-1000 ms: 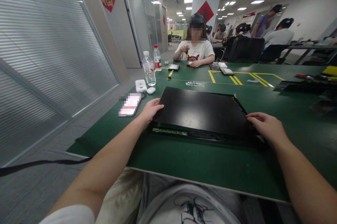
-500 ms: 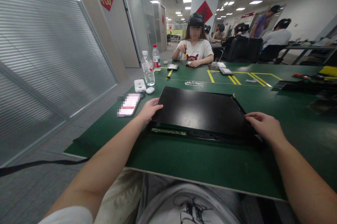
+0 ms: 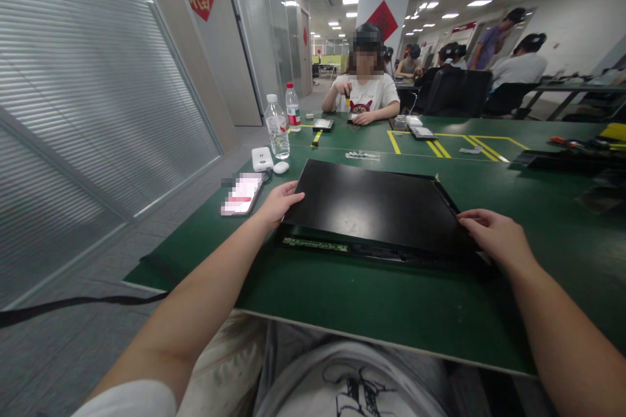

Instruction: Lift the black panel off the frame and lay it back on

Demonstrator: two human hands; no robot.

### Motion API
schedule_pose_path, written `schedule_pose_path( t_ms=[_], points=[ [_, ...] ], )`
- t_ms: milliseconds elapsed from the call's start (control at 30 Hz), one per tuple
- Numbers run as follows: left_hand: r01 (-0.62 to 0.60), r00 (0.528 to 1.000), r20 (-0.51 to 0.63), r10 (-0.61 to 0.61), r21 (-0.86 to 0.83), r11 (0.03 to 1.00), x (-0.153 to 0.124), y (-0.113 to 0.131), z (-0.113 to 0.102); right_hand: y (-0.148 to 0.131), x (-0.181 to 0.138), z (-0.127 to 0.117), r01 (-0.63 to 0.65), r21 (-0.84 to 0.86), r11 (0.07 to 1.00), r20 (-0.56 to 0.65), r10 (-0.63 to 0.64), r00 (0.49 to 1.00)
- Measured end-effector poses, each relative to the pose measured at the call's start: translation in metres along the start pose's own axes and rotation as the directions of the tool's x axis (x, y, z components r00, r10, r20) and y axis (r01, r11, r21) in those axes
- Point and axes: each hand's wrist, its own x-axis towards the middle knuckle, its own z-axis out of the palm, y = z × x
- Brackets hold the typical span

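Observation:
A large flat black panel [image 3: 372, 205] lies on the green table [image 3: 372, 303] in front of me, its near edge raised slightly over a black frame with a thin green circuit strip [image 3: 315, 245]. My left hand [image 3: 278, 205] grips the panel's left edge, fingers curled under it. On the right edge, my right hand [image 3: 493, 236] holds the panel with its thumb on top.
A phone [image 3: 242, 194], a white charger [image 3: 262, 158], a white earbud case [image 3: 280, 168] and two water bottles [image 3: 276, 126] stand at the left. A person [image 3: 364, 87] works across the table by yellow tape lines [image 3: 435, 146]. Tools [image 3: 574, 141] lie far right.
Both hands stay on the panel's edges. Only the view shifts slightly; nothing else visibly moved.

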Motion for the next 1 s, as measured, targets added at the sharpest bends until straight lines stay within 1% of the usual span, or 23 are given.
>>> schedule_pose_path(
  t_ms=[100, 300, 400, 533, 700, 900, 1000],
  points=[
    [-0.003, 1.0, 0.004, 0.003, -0.002, 1.0, 0.0, 0.0, 0.0, -0.003, -0.001, -0.002, -0.014, -0.001, 1.0, 0.001, 0.014, 1.0],
    [0.0, 1.0, 0.005, 0.0, -0.011, 1.0, -0.001, 0.001, 0.001, -0.015, -0.007, -0.008, -0.059, -0.016, 0.998, 0.039, 0.06, 0.997],
    [0.006, 1.0, 0.001, -0.006, -0.011, 1.0, -0.001, 0.001, 0.001, -0.019, -0.009, -0.01, -0.079, -0.005, 0.997, 0.035, 0.079, 0.996],
    [0.031, 1.0, -0.004, -0.031, -0.047, 0.998, 0.0, 0.002, 0.001, -0.019, -0.008, -0.01, -0.084, 0.034, 0.996, 0.027, 0.083, 0.996],
    [0.081, 0.997, 0.015, -0.08, -0.074, 0.994, 0.0, 0.004, 0.0, -0.016, -0.007, -0.009, -0.111, 0.03, 0.993, 0.042, 0.11, 0.993],
    [0.076, 0.996, 0.05, -0.072, -0.077, 0.994, -0.001, 0.004, 0.0, -0.018, -0.008, -0.011, -0.095, 0.045, 0.994, 0.029, 0.094, 0.995],
    [0.079, 0.996, 0.056, -0.075, -0.076, 0.994, -0.001, 0.004, 0.0, -0.022, -0.01, -0.013, -0.115, 0.035, 0.993, 0.046, 0.114, 0.992]
  ],
)
